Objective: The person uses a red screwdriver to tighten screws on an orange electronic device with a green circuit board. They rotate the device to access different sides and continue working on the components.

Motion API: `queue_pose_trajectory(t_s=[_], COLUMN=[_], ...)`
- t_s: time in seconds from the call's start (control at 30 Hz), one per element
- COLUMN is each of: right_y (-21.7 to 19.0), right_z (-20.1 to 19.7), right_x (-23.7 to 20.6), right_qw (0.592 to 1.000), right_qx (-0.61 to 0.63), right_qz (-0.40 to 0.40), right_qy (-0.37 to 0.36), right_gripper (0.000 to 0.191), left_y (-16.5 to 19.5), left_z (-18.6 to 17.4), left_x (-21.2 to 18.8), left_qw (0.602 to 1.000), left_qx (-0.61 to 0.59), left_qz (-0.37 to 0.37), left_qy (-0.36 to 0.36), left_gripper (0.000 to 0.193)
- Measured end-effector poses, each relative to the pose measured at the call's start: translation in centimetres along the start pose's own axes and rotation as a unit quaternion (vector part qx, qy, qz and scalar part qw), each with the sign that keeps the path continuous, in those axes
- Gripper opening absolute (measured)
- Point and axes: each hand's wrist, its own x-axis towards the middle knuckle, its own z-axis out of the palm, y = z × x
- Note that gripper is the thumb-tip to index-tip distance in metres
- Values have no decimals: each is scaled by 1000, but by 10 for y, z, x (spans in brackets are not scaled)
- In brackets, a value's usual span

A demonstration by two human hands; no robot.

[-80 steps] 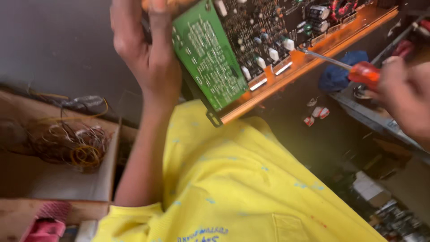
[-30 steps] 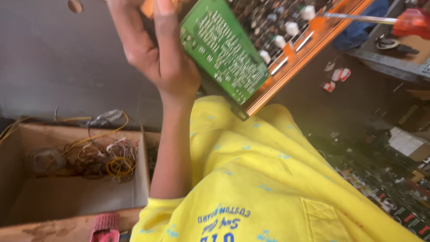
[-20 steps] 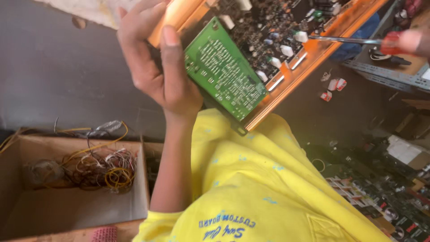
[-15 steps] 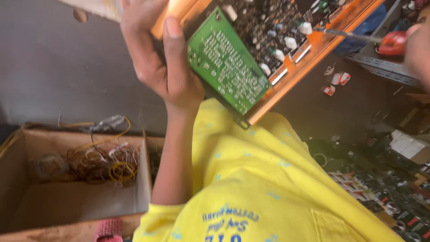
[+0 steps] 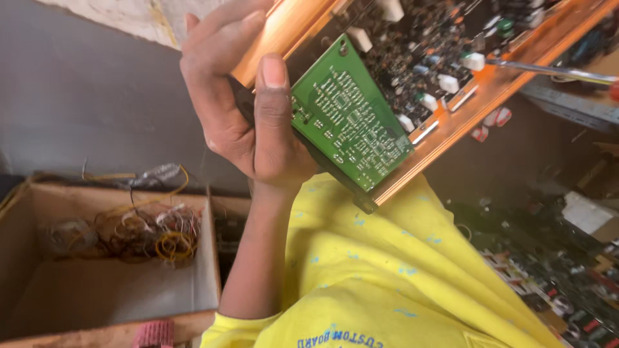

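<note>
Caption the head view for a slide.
Left hand grips an orange-framed electronics chassis with a green circuit board, while a screwdriver shaft reaches its components.

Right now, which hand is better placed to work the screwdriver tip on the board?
Right. The left hand grips the orange-framed board, so it is occupied. The screwdriver shaft enters from the right side, tip already at the white components; the right hand itself is out of frame.

One head-worn camera looks steeply down, close onto the left hand [image 5: 242,109] above the lap.

Cardboard box [image 5: 206,258], tangled wires [image 5: 138,235] inside, scattered circuit boards [image 5: 548,283], grey wall [image 5: 84,103]
</note>
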Motion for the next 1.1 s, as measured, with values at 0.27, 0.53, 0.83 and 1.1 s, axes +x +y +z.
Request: queue_pose_trajectory(t_s=[0.27, 0.53, 0.83, 1.1], right_y=[-11, -18, -23, -52], right_z=[-7, -17, -16, -25], right_x=[-13, -20, -18, -18], right_qw=[1000, 999, 998, 995], right_qx=[-13, -41, -46, -76], right_qz=[-6, -11, -27, -48], right_qy=[24, 4, -16, 39], right_gripper=[27, 28, 29, 30], left_y=[-2, -4, -1, -4], left_z=[0, -2, 0, 4], left_x=[3, 1, -1, 0], left_qw=[998, 999, 995, 995], left_qx=[-64, -37, -91, -97], left_qz=[11, 23, -29, 8], left_qy=[7, 4, 10, 15], left_gripper=[21, 19, 24, 20])
